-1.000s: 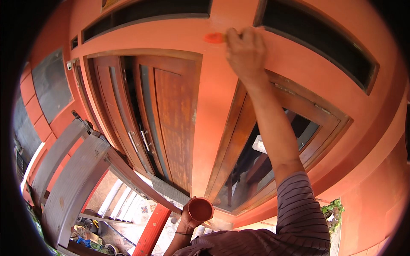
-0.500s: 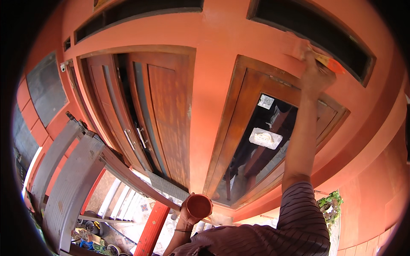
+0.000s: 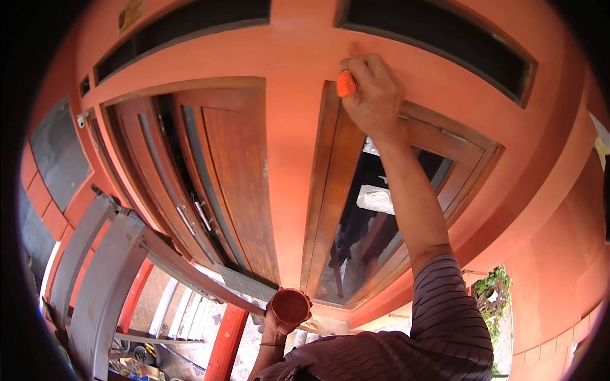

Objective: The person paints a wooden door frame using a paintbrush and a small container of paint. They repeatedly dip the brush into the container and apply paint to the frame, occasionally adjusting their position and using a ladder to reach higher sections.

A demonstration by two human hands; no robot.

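Observation:
My right hand is raised high against the orange wall, with its fingers closed round a paintbrush. Its bright orange handle end sticks out past my thumb; the bristles are mostly hidden behind my fingers. This hand is just above the top corner of the wooden window frame, below a long dark transom opening. Low in front of my body, my left hand grips a small reddish-brown cup, its mouth facing up. Reddish paint seems to coat its inside.
A weathered ladder stands close on my left. Beyond it are wooden double doors with metal handles. Far below, a red post rises from a patterned tile floor. A green plant is at lower right.
My right hand has swept left along the wall with the paintbrush, from under the transom's middle to near its left end. The handle now points toward me. My left hand still holds the cup.

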